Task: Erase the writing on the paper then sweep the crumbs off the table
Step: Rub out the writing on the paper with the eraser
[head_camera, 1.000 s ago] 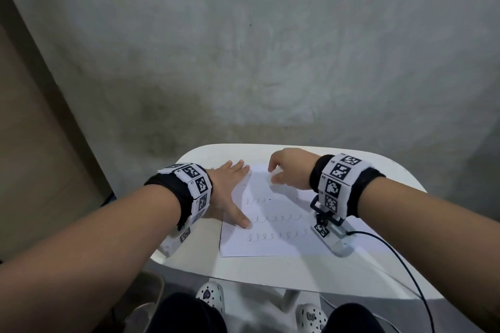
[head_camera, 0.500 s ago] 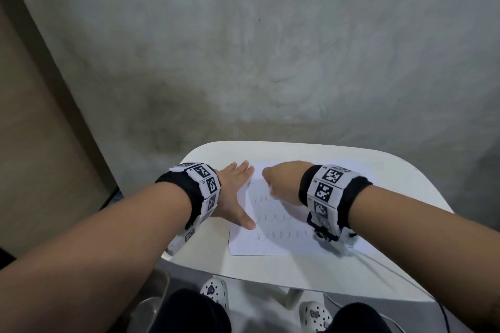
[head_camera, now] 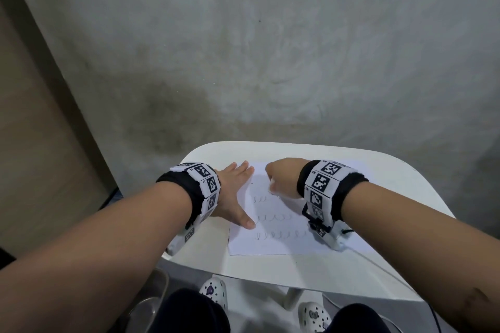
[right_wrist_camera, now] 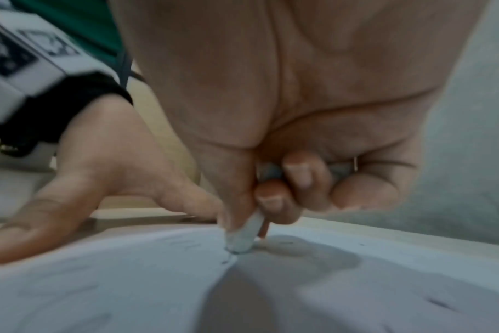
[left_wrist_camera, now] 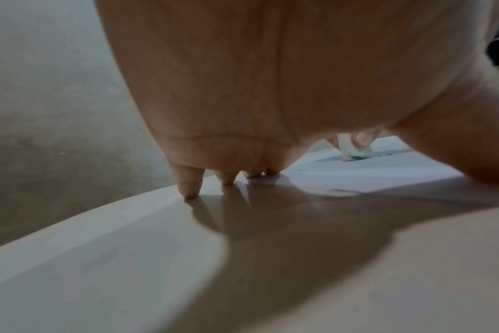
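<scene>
Paper (head_camera: 273, 240) near table's (head_camera: 319, 270) front edge: thin, light, prone to buckling. Pinned at its left margin under spread left hand (head_camera: 235, 192); white eraser (right_wrist_camera: 244, 236) pinched by right hand (head_camera: 284, 178).

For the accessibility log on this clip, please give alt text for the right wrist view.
Seen from under the wrist, the right hand pinches a white eraser and presses its tip onto the paper beside faint pencil marks. The left hand lies spread flat on the sheet's far side, a marker-tagged wristband above it.
</scene>
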`<state>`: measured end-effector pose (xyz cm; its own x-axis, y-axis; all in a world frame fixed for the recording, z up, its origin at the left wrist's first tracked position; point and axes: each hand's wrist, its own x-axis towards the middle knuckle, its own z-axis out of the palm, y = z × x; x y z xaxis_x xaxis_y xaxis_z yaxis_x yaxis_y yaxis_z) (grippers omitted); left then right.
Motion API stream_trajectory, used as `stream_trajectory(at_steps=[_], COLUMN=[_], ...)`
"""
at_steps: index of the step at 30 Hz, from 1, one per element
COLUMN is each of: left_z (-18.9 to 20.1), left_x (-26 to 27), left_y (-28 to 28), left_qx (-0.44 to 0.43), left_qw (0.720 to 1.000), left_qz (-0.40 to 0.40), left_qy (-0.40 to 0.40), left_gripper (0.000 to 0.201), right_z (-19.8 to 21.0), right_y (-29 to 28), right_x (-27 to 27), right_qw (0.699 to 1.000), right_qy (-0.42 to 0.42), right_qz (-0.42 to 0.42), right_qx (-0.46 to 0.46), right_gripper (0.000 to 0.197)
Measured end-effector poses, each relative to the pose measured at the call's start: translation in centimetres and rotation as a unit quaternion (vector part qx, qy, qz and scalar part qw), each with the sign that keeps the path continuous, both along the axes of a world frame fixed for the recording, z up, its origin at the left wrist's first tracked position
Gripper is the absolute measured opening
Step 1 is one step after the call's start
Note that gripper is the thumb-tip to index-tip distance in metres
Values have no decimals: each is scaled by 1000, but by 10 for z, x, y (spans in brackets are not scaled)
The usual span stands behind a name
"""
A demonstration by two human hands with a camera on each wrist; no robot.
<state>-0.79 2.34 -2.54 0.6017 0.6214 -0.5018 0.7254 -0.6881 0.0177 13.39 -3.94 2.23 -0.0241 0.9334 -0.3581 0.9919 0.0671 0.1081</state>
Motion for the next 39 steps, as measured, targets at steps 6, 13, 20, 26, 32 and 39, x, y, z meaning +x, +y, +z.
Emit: stream_trajectory(at_steps=[6,13,20,26,32,39], left_z=[1,0,2,1,2,6], left_x=[0,3,4,3,0,2], left_y=[-1,-1,-3,-4,-2,-4], left_qx=[-1,2,1,6,-6,-12], left_qw=[1000,1000,1000,1000,1000,1000], left_qz=[-3,2,2,2,4,10], left_qy=[-2,-4,-13,-8,-6,-9], left_gripper=[132,133,130,131,133,134], right_z=[-2,-2,-2,0,5,4], right_y=[1,-1,-4,6,10,13], right_x=[-3,-15,-20,-15,-9,-13], right_qw=[1000,998,998,999,1000,999], right_qy=[-13,5,-3,3,7,32], right_qz=[19,41,59,30,6,5], right_qx=[-20,-41,-23,-15,-9,-19], right_gripper=[26,30,29,32,17,27])
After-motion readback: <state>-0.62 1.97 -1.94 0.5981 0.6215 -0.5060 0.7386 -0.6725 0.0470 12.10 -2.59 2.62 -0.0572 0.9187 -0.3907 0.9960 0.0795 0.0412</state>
